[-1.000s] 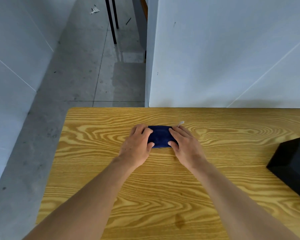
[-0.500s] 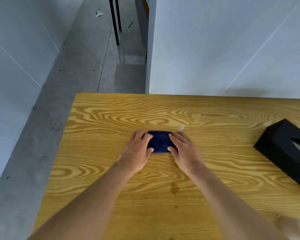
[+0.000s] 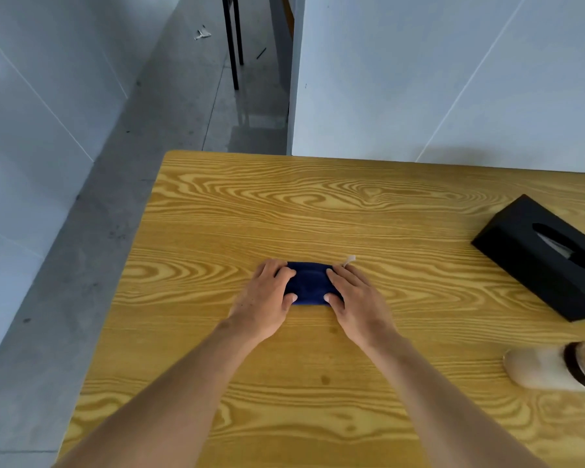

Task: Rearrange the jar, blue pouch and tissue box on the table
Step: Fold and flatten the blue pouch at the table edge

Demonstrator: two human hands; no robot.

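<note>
Midway along the table (image 3: pixel 217 204), both hands, left hand (image 3: pixel 267 300) and right hand (image 3: pixel 355 300), are gripping the blue pouch (image 3: pixel 309 285); tissue box (image 3: pixel 541 258) and toppled jar (image 3: pixel 558 369) are lying near the right edge.

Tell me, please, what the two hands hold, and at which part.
Both hold the blue pouch, lying on the table: left hand grips its left end, right hand its right end.

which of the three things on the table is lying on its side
The jar, near the right edge: it lies tipped over, lid pointing right. The tissue box sits slot-up, and the blue pouch lies flat.
</note>
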